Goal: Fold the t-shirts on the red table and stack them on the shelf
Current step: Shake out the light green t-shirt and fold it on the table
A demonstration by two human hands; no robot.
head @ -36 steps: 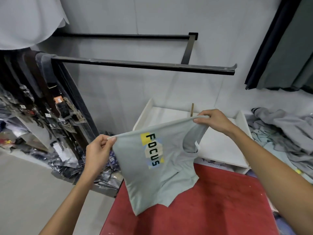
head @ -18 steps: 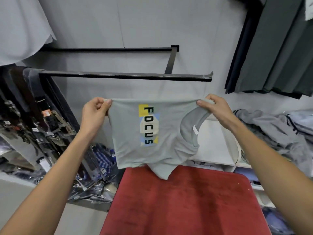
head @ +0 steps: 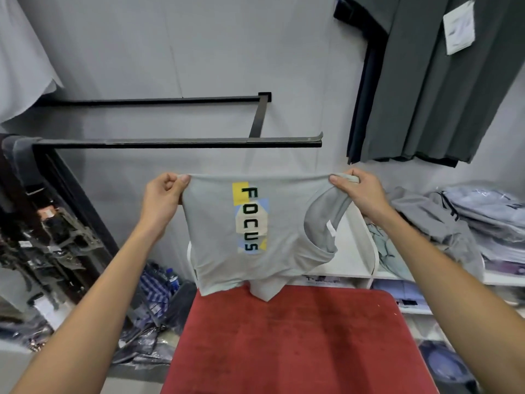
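Observation:
A light grey t-shirt printed with "FOCUS" hangs in the air above the far edge of the red table. My left hand pinches its top edge at the left corner. My right hand grips the top edge at the right, beside the neck opening. The shirt is stretched flat between both hands, turned sideways, and its lower tip hangs just over the table. Behind the shirt stands a white shelf, partly hidden by it.
A black metal rail juts from the wall above my hands. Dark garments hang at the upper right. Loose grey clothes and packed shirts lie on shelving at the right. Belts and bagged goods crowd the left side.
Both hands have lifted the shirt higher and pulled its top edge level and taut. The camera has tilted upward, so more of the wall and hanging garments shows.

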